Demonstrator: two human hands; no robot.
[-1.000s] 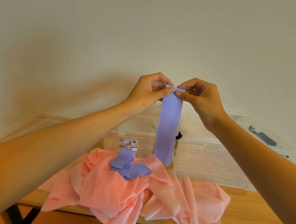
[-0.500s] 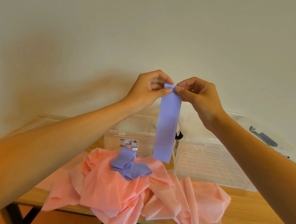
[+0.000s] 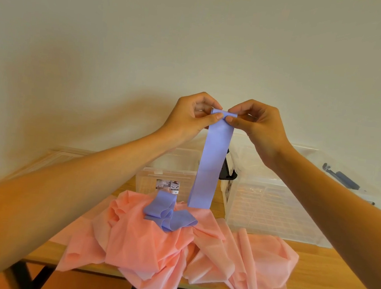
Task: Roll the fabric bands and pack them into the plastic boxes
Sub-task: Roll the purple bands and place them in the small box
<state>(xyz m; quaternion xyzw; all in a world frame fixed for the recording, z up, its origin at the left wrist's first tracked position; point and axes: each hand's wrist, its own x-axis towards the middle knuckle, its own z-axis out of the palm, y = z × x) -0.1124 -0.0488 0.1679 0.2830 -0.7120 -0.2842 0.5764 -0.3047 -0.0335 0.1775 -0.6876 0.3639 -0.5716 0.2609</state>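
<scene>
The band (image 3: 211,160), a purple strip, is held up in the air by its top end, and both hands have it. The left hand (image 3: 194,116) pinches the left corner and the right hand (image 3: 256,125) the right corner. In each grip the thumb lies on the near face and the fingers curl in behind, closed tight on the cloth. The two thumb tips (image 3: 217,116) nearly meet at the middle. Right at the grip the top edge looks turned over on itself, which I judge to be the first turn of a roll. Below the grip the rest hangs straight and flat, its free end just above the heap. Holding it high likely lets its own weight pull it smooth, so the roll can start even and tight. Straight below the grip and a little to the left lies a second band (image 3: 168,214), purple too, loose and crumpled, not yet rolled. It rests on a heap of pink fabric (image 3: 152,245), probably more bands waiting, which spreads over the near edge of the tabletop (image 3: 326,271). Beyond the heap, behind the hanging strip, stand two clear boxes side by side: the left box (image 3: 165,177) and the right box (image 3: 271,210), both open on top, close enough for a finished roll to drop in. I see no rolls in either. The task seems near its start.
</scene>
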